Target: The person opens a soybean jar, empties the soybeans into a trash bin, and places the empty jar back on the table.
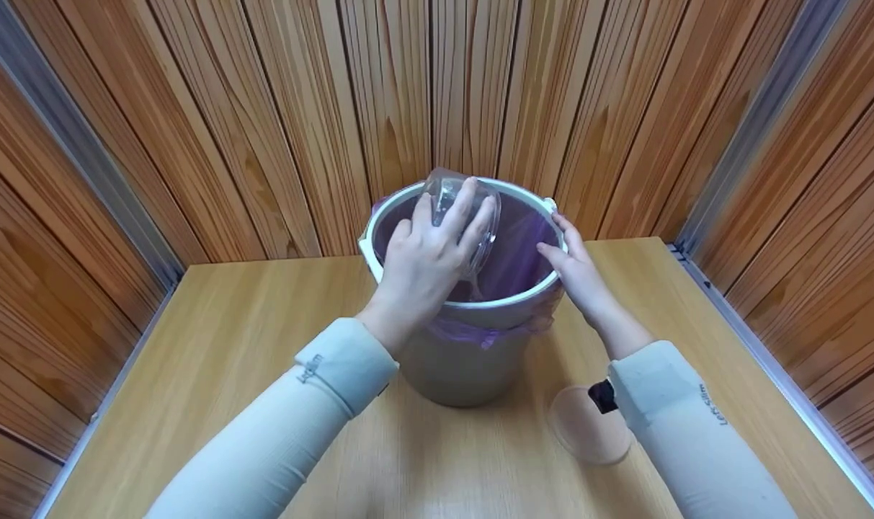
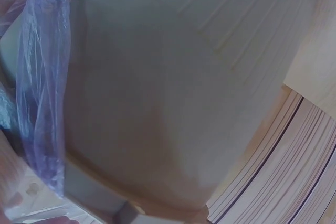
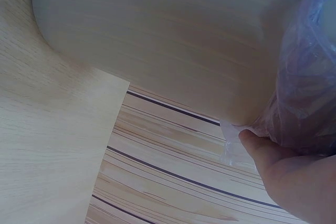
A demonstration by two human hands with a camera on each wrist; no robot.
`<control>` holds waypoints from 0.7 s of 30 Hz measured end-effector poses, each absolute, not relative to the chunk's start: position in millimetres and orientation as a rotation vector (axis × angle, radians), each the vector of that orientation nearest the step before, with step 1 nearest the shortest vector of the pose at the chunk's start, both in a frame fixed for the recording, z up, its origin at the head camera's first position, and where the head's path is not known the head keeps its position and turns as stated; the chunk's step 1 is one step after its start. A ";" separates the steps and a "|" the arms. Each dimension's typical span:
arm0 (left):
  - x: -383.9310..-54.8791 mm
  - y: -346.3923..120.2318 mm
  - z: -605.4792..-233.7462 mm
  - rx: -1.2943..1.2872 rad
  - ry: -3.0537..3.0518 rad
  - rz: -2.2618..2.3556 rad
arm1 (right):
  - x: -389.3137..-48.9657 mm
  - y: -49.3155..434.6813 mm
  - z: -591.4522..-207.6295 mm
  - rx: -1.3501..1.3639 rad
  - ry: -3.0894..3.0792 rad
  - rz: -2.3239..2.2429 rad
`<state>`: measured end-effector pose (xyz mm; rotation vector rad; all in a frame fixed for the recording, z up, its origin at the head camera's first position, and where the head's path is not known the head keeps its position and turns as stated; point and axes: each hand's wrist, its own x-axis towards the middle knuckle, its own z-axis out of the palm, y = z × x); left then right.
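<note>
A grey bin (image 1: 462,375) with a pale rim stands on the table, lined with a thin purple bag (image 1: 519,259) folded over its edge. Tilted in the bin's mouth is a clear plastic container (image 1: 445,189), gripped by my left hand (image 1: 433,252) from above with fingers spread over it. My right hand (image 1: 584,277) grips the right side of the rim, thumb on the inner side and fingers outside. In the right wrist view the right hand (image 3: 283,174) lies against the bag (image 3: 310,87). The left wrist view mostly shows the bin's side (image 2: 147,87).
A round, clear flat disc (image 1: 591,429), like a lid, lies on the table (image 1: 264,346) near the right forearm. Wood-panelled walls (image 1: 292,108) rise behind and at both sides, with metal strips (image 1: 761,122) along their corners.
</note>
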<state>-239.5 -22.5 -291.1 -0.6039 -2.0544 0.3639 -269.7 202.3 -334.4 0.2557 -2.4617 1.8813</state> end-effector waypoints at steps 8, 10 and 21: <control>-238.2 -21.5 -289.7 -0.622 -2.056 0.405 | -270.2 201.9 -334.0 0.246 -2.464 1.875; -237.7 -21.6 -289.0 -0.639 -2.067 0.426 | -270.0 201.7 -333.7 0.247 -2.469 1.872; -238.9 -21.9 -284.9 -0.723 -2.056 0.493 | -271.5 201.2 -334.4 0.227 -2.465 1.877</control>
